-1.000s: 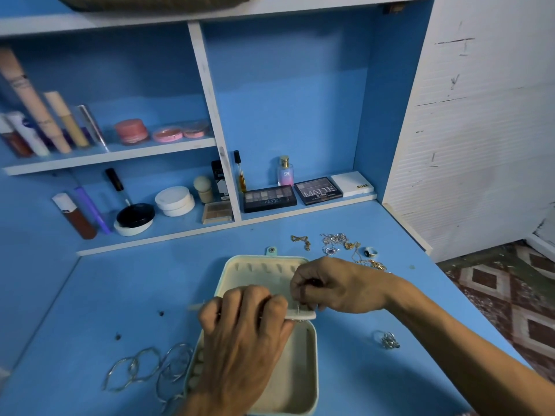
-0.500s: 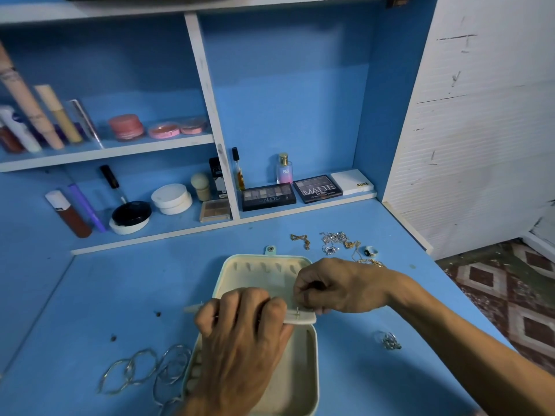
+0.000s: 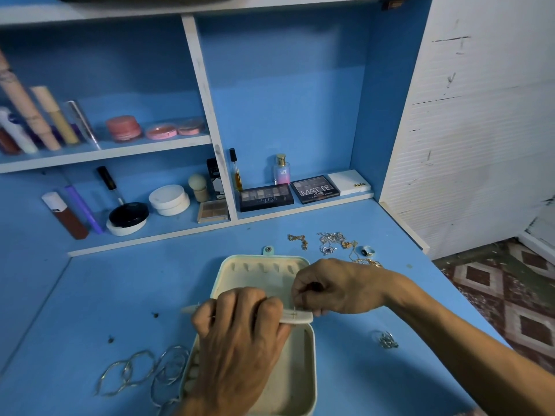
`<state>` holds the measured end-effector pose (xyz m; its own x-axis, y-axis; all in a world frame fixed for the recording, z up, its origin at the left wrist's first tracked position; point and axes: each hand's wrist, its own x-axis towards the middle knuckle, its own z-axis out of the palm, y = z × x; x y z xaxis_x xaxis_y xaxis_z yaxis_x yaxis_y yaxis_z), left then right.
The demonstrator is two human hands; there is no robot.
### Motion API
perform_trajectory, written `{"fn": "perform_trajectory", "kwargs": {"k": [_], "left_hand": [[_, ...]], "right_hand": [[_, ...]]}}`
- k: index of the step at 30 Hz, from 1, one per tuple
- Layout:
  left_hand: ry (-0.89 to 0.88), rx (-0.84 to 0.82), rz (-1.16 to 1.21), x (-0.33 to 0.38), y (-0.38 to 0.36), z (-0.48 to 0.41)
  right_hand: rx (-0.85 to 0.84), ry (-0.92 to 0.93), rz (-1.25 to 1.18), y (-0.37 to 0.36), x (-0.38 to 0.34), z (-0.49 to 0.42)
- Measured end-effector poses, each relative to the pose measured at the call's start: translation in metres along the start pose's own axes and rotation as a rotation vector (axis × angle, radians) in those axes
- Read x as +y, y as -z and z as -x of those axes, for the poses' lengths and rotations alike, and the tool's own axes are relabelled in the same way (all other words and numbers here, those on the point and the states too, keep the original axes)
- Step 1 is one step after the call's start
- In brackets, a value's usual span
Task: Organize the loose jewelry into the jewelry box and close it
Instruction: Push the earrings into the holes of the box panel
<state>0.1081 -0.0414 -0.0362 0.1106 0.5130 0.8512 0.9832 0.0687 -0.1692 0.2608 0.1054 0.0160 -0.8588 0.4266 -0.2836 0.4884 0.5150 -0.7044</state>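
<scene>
I see the jewelry box (image 3: 312,373) lying open on the blue desk (image 3: 90,295); the left hand (image 3: 237,334) curls round the cream earring panel (image 3: 297,318) across the box's middle; the right hand (image 3: 336,288) pinches what looks like a small earring (image 3: 295,310) at the panel's right end; I judge it light, slippery and easily bent, best held by its head; the panel looks flexible, so I'd brace it close by.

Perfume bottle (image 3: 281,171) near MATTE palette (image 3: 315,187)
</scene>
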Motion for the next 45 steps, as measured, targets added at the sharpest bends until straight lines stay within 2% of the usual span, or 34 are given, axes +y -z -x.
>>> {"fn": "perform_trajectory", "kwargs": {"k": [45], "left_hand": [[0.04, -0.003, 0.008, 0.0019, -0.0016, -0.0013]], "right_hand": [[-0.011, -0.005, -0.031, 0.0, 0.0046, -0.0013]]}}
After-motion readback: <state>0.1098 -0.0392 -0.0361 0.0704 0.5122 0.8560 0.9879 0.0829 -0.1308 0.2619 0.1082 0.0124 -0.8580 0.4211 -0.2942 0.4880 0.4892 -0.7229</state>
